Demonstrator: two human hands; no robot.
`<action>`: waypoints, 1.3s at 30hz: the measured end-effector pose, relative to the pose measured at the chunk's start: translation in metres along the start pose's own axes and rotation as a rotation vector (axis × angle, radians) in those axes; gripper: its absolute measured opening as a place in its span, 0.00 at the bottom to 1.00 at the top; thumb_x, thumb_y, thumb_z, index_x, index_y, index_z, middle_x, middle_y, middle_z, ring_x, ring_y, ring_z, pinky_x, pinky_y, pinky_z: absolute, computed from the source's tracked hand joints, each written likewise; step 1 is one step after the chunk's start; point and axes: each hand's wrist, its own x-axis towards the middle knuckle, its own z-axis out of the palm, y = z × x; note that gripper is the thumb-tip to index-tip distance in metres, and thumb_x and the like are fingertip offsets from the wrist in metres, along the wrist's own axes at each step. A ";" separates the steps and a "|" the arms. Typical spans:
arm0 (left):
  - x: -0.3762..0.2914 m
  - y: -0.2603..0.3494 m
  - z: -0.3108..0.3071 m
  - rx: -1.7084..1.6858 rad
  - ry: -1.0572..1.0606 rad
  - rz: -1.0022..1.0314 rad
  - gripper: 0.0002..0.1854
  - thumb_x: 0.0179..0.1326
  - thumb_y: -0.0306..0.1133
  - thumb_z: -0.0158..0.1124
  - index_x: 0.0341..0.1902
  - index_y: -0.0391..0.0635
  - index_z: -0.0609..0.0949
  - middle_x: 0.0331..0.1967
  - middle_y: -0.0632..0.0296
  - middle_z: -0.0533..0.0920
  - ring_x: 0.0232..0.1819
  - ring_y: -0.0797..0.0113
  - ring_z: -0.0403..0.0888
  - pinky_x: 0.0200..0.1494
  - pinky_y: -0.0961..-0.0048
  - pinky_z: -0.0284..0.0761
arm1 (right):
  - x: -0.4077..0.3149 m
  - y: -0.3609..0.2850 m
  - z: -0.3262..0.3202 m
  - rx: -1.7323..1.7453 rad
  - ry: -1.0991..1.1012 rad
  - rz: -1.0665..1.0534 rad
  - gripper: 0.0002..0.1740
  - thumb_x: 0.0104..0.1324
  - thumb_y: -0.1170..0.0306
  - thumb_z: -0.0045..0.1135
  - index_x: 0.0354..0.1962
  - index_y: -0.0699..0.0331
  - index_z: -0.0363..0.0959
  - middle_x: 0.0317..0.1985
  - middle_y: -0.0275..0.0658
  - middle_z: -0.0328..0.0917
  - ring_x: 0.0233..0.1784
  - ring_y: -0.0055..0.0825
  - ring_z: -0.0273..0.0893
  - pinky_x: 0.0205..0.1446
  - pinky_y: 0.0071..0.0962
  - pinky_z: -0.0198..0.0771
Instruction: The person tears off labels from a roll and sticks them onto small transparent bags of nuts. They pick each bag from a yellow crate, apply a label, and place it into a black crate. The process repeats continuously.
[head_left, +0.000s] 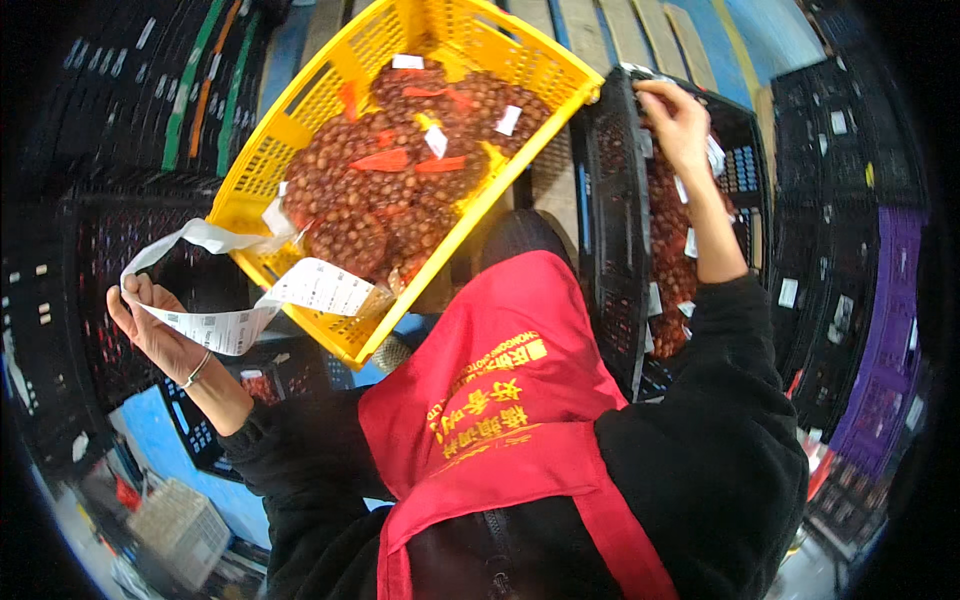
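Note:
My left hand (154, 326) holds a long looping strip of printed paper labels (319, 286) at the left. The strip runs over the near-left corner of a yellow plastic crate (480, 225) and bears small printed writing and codes. Inside that crate lie mesh bags of small round brown produce (352, 191), with red ties and white labels. My right hand (675, 120) is over the far end of a black plastic crate (611, 247), fingertips at its rim. Whether they pinch anything is not clear. More mesh bags (667, 247) with white labels fill this black crate.
Stacks of black crates (97, 97) stand at the left, and more black crates (825, 157) at the right with a purple crate (877, 337). Wooden pallet slats (589, 37) lie beyond the yellow crate. A pale crate (180, 525) sits at the lower left.

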 end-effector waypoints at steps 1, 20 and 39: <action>-0.002 -0.005 0.004 -0.033 0.028 0.001 0.13 0.71 0.26 0.61 0.57 0.45 0.77 0.44 0.58 0.82 0.39 0.78 0.77 0.37 0.83 0.73 | 0.012 -0.012 0.022 -0.053 -0.049 -0.166 0.10 0.66 0.72 0.63 0.44 0.63 0.84 0.40 0.40 0.87 0.40 0.25 0.84 0.47 0.25 0.77; -0.065 -0.070 0.083 0.568 -0.166 -0.475 0.25 0.59 0.14 0.65 0.63 0.34 0.77 0.56 0.54 0.82 0.56 0.69 0.81 0.59 0.73 0.78 | -0.004 -0.113 0.254 -0.199 -0.318 -0.362 0.10 0.69 0.62 0.59 0.37 0.59 0.80 0.32 0.48 0.82 0.39 0.49 0.83 0.40 0.44 0.77; -0.087 -0.136 0.059 0.850 -0.566 -0.579 0.07 0.60 0.24 0.67 0.38 0.32 0.86 0.27 0.63 0.85 0.29 0.77 0.82 0.34 0.75 0.77 | -0.092 -0.160 0.314 0.742 -0.765 0.352 0.06 0.64 0.79 0.61 0.38 0.70 0.83 0.29 0.39 0.85 0.26 0.20 0.82 0.29 0.21 0.79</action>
